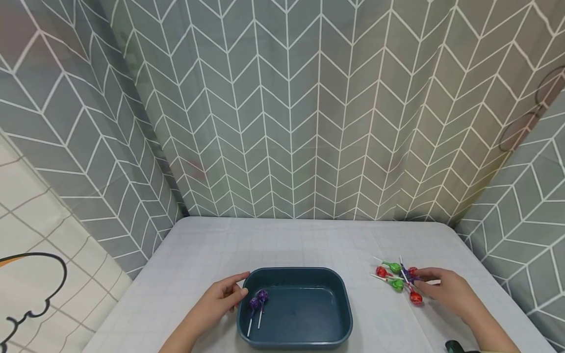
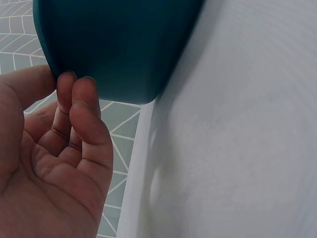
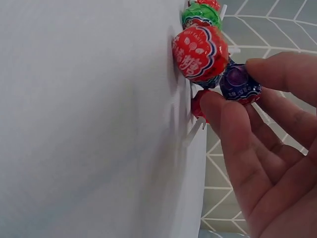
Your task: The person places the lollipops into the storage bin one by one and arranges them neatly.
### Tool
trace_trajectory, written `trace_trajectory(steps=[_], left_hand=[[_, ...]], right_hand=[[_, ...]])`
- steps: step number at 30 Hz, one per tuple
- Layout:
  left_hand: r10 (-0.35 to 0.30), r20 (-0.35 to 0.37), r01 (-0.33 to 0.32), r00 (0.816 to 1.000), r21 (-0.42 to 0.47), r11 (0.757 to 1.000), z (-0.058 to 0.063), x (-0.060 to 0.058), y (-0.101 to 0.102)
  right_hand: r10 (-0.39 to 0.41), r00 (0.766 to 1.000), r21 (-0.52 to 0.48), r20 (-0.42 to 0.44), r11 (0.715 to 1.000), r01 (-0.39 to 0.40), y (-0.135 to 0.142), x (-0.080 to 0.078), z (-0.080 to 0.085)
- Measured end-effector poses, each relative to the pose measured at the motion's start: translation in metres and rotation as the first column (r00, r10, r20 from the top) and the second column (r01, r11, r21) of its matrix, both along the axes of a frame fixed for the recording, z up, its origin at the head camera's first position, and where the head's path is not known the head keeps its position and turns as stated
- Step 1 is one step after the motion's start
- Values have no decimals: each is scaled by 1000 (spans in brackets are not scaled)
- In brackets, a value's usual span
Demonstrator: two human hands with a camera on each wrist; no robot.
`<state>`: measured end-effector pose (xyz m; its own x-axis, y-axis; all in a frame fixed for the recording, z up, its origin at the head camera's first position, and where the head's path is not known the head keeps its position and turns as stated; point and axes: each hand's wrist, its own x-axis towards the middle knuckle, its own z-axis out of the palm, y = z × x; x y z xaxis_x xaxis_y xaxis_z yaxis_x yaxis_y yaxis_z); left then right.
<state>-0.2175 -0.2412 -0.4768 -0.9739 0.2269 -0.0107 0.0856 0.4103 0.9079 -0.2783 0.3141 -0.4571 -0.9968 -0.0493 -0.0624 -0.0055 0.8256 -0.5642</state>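
Note:
A dark blue rectangular tray (image 1: 304, 316) sits on the table, with two purple lollipops (image 1: 263, 295) lying inside at its left. My left hand (image 1: 216, 298) grips the tray's left rim, thumb on top and fingers against the outer wall. Over at the right, my right hand (image 1: 450, 291) pinches a purple lollipop (image 3: 238, 83) by its wrapped head, between thumb and fingers. That lollipop is among a loose pile on the cloth: a red lollipop (image 3: 200, 54) and a green lollipop (image 3: 200, 17) show close beside it. Sticks point in different directions.
A white cloth (image 1: 287, 240) covers the table. Grey curtains (image 1: 300, 122) with white zigzag lines stand behind and at both sides. A dark object (image 1: 454, 346) shows by the right wrist at the bottom edge.

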Motion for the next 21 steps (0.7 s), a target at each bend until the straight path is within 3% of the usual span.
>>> trace_trajectory(steps=[11, 21], left_hand=[[-1, -7, 1, 1000, 7, 1000, 0, -1, -1], [-7, -4, 7, 1000, -2, 1000, 1, -1, -1]], right_hand=[[2, 1000, -182, 3, 983, -1, 2, 5, 9], [-5, 1000, -272, -11, 962, 1, 1, 8, 12]])
